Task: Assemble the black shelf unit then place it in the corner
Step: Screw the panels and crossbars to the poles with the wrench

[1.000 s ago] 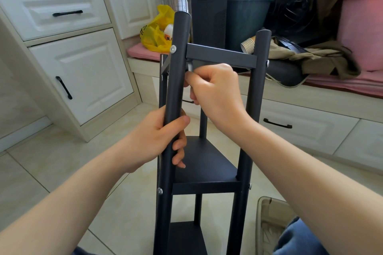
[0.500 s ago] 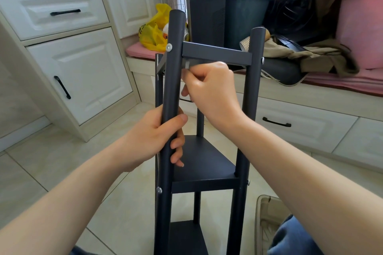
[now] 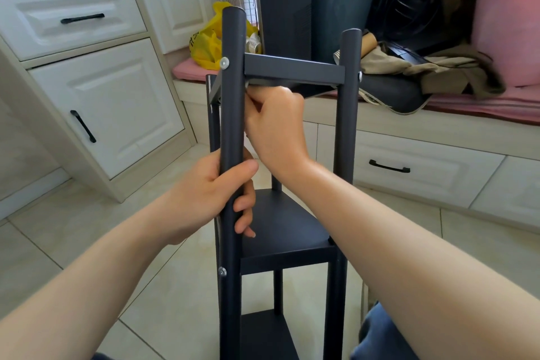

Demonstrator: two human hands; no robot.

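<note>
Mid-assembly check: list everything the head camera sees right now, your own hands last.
shelf unit: one, black, upright, centre
screws: three visible, silver, on the unit
cabinet: one, white with black handles, left
bag: one, yellow, on the bench behind the unit
computer tower: one, black, on the bench behind the unit
bin: one, dark grey, right of the tower
tub: one, pink, far right on the bench
cloth: one, brown, on the bench at right
left hand: grips the front left pole
right hand: fingers curled under the top shelf; what they hold is hidden
</note>
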